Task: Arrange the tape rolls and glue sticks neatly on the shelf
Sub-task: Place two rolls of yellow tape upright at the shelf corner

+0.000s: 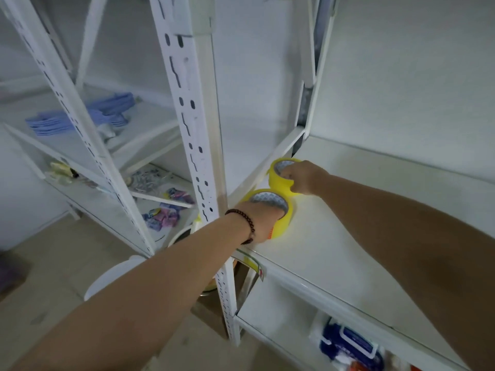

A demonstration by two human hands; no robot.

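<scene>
Two yellow tape rolls lie flat on the white shelf, hard against its left edge, their open cores facing up, so each roll's axis stands upright. They sit one behind the other, touching or nearly so, in a line that runs back along the shelf's side rail. I count no glue sticks from here.

My left hand is on the near roll: the fingers dip into its core and the palm wraps its outer wall, so it grips that roll. A dark bead bracelet circles that wrist. My right hand is on the far roll, fingers curled over its rim and into the core, thumb low against the outside, pinching the wall.

One slotted white upright stands just left of the near roll, close beside my left wrist, and it crowds that side. A second upright belongs to the neighbouring rack further left. That rack carries a stack of blue folded things on one level and small coloured packets lower down; they are too blurred to name. Below my shelf, at the lower right, a dark blue pack lies on the next level. A white round thing sits on the floor under my left forearm.
</scene>
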